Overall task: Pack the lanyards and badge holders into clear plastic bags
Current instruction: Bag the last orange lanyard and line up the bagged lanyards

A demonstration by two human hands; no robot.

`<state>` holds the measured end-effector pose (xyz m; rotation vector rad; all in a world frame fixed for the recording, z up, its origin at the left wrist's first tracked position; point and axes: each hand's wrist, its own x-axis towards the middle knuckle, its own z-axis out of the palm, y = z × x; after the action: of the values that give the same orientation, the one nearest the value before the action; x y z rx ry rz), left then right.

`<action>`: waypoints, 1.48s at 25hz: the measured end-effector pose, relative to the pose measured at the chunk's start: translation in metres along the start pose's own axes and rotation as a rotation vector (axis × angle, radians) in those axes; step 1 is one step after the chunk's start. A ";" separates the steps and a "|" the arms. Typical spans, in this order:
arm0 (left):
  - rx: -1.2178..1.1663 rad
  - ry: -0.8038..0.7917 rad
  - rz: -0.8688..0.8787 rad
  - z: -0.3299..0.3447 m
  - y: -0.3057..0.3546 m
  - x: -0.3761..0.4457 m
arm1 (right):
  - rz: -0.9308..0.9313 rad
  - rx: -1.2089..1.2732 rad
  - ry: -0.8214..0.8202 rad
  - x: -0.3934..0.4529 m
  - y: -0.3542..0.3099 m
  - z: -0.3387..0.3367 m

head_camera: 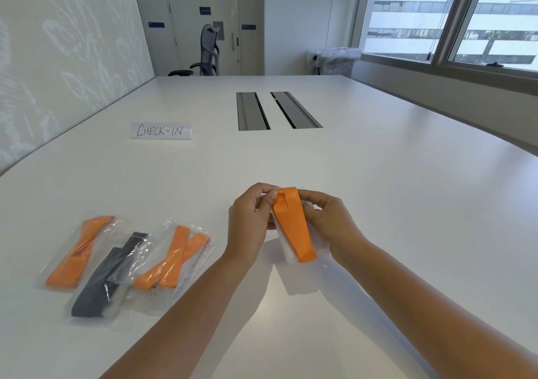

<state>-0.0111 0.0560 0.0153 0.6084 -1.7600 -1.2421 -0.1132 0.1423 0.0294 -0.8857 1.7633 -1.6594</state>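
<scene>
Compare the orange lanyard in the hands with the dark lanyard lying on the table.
The orange lanyard is held above the table, pinched by the left hand and right hand; the dark lanyard lies on the table, untouched. The dark lanyard is sealed inside a clear bag; whether the orange lanyard is bagged yet cannot be told. One is bright orange, the other dark grey. Both are folded flat straps.

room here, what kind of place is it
Likely an office meeting room: a long white table with cable hatches, a mesh office chair, and a handwritten CHECK-IN sign.
</scene>
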 end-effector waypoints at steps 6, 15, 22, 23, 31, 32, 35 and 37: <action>0.081 -0.047 -0.008 -0.003 0.000 0.002 | 0.010 0.020 -0.059 0.001 0.002 -0.002; 0.123 -0.087 -0.140 -0.010 0.002 0.008 | 0.009 -0.061 -0.026 0.003 0.004 -0.003; 0.064 -0.147 -0.292 -0.017 0.008 0.013 | -0.145 -0.168 0.077 0.000 0.007 0.003; 0.009 -0.122 -0.340 -0.015 0.007 0.011 | -0.163 -0.160 0.089 0.000 0.008 0.003; -0.181 -0.114 -0.470 -0.006 0.008 0.006 | -0.192 -0.133 0.148 0.001 0.013 0.001; -0.160 -0.141 -0.473 -0.007 0.008 0.007 | -0.185 -0.133 0.147 0.001 0.013 0.000; -0.085 -0.161 -0.470 -0.008 0.005 0.008 | -0.169 -0.166 0.118 0.001 0.013 0.001; -0.080 -0.154 -0.480 -0.009 0.002 0.009 | -0.155 -0.219 0.080 0.003 0.012 0.001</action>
<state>-0.0074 0.0455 0.0220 0.9461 -1.7335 -1.7159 -0.1148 0.1395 0.0177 -1.0916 2.0044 -1.6391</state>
